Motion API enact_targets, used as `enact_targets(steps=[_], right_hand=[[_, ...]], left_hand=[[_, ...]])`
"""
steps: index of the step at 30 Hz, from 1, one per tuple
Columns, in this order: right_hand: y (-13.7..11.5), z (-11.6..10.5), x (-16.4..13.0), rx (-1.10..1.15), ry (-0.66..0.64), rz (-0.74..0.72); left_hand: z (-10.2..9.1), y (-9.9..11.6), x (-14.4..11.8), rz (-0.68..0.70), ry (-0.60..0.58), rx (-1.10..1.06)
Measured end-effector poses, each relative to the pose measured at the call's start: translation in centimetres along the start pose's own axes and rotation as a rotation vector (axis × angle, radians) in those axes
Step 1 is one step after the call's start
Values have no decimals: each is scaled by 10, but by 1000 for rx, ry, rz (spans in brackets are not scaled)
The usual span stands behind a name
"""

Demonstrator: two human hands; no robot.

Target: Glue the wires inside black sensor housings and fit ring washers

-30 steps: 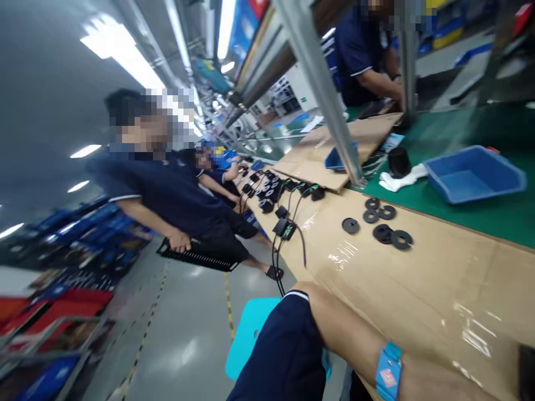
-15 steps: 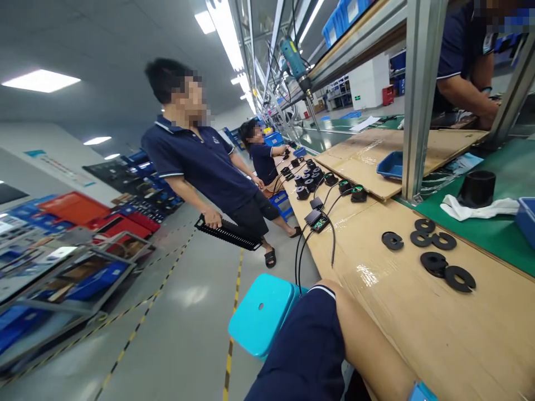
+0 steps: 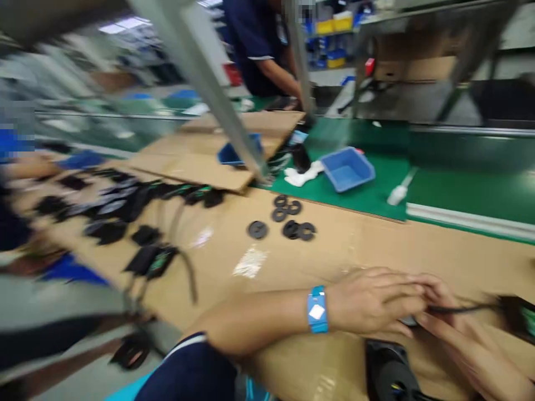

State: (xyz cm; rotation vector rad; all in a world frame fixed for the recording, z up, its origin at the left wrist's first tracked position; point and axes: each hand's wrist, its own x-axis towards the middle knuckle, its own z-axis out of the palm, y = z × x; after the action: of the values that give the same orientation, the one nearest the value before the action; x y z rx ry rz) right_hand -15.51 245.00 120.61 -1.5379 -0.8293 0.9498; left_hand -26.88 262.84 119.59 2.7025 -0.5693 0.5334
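My left hand [image 3: 374,301], with a blue wrist strap [image 3: 317,310], lies on the cardboard-covered bench [image 3: 368,250] at the lower right. Its fingers close over the end of a black cable [image 3: 463,308] and a small grey part under them. My right hand [image 3: 468,345] comes in from the lower right corner and meets the left fingers at that cable end. The cable runs right to a black module with a green face [image 3: 520,314]. A round black part [image 3: 388,367] sits just below my hands. The picture is blurred by motion.
Several black rings [image 3: 288,220] lie mid-bench. Black modules with cables [image 3: 146,256] cover the left. Beyond, on the green belt [image 3: 460,192], sit a blue tray [image 3: 346,167], white cloth [image 3: 298,177] and white bottle [image 3: 399,192]. A slanted metal post [image 3: 217,100] and a person in dark blue [image 3: 259,50] are behind.
The view has swung from the aisle and standing people on the left to the bench. Both my hands have come into view, joined on the black cable.
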Motion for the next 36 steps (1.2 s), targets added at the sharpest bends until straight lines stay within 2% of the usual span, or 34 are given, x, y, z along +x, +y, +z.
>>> enact_targets(steps=[1, 2, 5, 8, 11, 20, 30, 36], right_hand=[[1, -1, -5, 46, 14, 72], [2, -2, -6, 98, -1, 116], [-2, 0, -5, 197, -29, 141], [-8, 1, -5, 218, -59, 140], [-11, 0, -9, 202, -81, 128], [-16, 1, -9, 230, -117, 197], [-9, 2, -10, 179, -64, 113], [-7, 1, -12, 161, -65, 141]], left_hand=[[5, -2, -4, -8, 118, -15], [8, -4, -9, 5, 189, -34], [6, -3, -19, 71, 267, -22], [-4, 6, -20, 99, 262, 50], [-12, 13, -15, 79, 180, 94], [-13, 10, -17, 71, 133, 16], [-10, 4, -17, 36, 187, -60], [-23, -1, -26, 83, 317, 139]])
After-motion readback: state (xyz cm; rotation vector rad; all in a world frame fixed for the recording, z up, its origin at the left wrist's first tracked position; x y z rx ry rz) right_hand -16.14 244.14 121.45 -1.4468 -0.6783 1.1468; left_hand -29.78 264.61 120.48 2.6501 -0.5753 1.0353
